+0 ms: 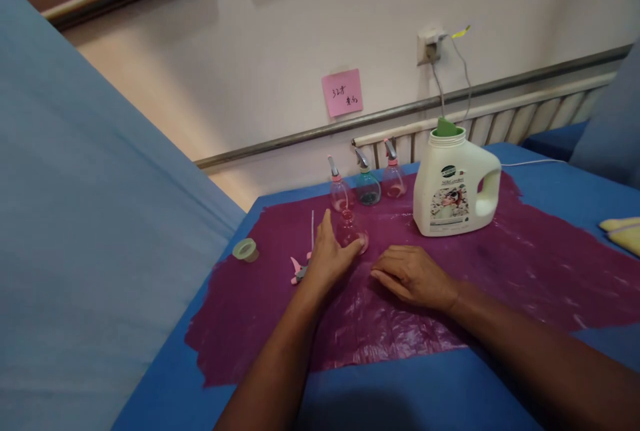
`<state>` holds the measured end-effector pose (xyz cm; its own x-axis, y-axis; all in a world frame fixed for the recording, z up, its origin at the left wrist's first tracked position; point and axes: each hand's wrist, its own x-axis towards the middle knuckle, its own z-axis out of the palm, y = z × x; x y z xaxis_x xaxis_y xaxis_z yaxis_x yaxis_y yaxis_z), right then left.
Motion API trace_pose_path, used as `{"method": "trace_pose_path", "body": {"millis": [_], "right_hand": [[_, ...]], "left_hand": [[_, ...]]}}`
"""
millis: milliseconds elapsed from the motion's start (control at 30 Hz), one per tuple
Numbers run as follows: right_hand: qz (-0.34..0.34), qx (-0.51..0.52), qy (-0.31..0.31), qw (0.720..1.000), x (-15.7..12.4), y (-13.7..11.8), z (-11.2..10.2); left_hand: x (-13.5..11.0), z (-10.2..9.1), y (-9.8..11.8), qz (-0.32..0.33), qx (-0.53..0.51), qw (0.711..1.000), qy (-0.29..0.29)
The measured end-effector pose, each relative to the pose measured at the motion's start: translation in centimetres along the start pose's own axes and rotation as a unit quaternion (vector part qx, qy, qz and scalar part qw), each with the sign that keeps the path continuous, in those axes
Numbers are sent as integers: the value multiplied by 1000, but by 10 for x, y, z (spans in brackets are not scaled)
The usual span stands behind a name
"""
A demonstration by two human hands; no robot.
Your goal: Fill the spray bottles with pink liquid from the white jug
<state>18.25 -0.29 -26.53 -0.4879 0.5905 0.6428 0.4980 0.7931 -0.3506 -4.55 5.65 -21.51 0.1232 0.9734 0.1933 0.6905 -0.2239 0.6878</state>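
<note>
My left hand point(333, 252) is around an uncapped clear pinkish spray bottle point(349, 231), its thumb against the front and its fingers on the left side. The bottle stands upright on a purple plastic sheet point(270, 324). Just left of this hand lies a pink and grey spray head point(300, 269) with its thin dip tube pointing away. My right hand point(413, 276) rests on the sheet to the right of the bottle, fingers curled together and no object visible in them. A large cream detergent jug point(425, 207) stands uncapped behind it, something green in its mouth.
Behind the open bottle stand three spray bottles with heads on: a pink one point(341, 194), a teal one point(369, 189) and another pink one point(394, 181). A pale green cap point(246, 249) sits at the left. Blue curtain point(90, 217) borders the left; yellow cloth point(625, 234) lies far right.
</note>
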Motion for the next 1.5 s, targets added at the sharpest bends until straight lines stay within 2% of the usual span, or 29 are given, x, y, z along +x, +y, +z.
{"method": "trace_pose_path", "body": {"millis": [100, 233, 400, 600, 700, 800, 900, 1033, 1133, 1267, 1400, 1500], "right_hand": [[3, -13, 25, 1000, 1, 2, -3], [6, -26, 48, 999, 1, 5, -4], [18, -29, 41, 999, 0, 6, -4], [41, -14, 40, 998, -1, 6, -7], [48, -15, 41, 998, -2, 6, -8], [52, -18, 44, 998, -2, 5, -9], [48, -25, 40, 998, -2, 4, -10], [52, -25, 34, 998, -2, 5, -10], [57, -29, 32, 997, -3, 5, -10], [54, -30, 32, 998, -3, 5, -10], [54, -27, 29, 998, -3, 6, -10], [57, -23, 28, 998, -3, 6, -9]], "left_hand": [[7, 17, 5, -11, -39, 999, 10], [4, 23, 5, 18, -74, 996, 46], [-4, 29, -3, 6, -43, 998, 36], [-16, 38, -17, 55, -13, 996, 69], [-16, 24, -19, 105, 30, 989, 100], [-15, -3, -17, 115, 133, 980, 93], [-15, -36, -11, 64, 250, 965, 39], [-17, -68, -5, 7, 306, 951, -39], [-18, -77, -5, -21, 339, 935, -104], [-17, -80, -5, -56, 361, 911, -190], [-16, -82, -4, -85, 387, 896, -200], [-15, -83, -5, -99, 388, 896, -193]]}}
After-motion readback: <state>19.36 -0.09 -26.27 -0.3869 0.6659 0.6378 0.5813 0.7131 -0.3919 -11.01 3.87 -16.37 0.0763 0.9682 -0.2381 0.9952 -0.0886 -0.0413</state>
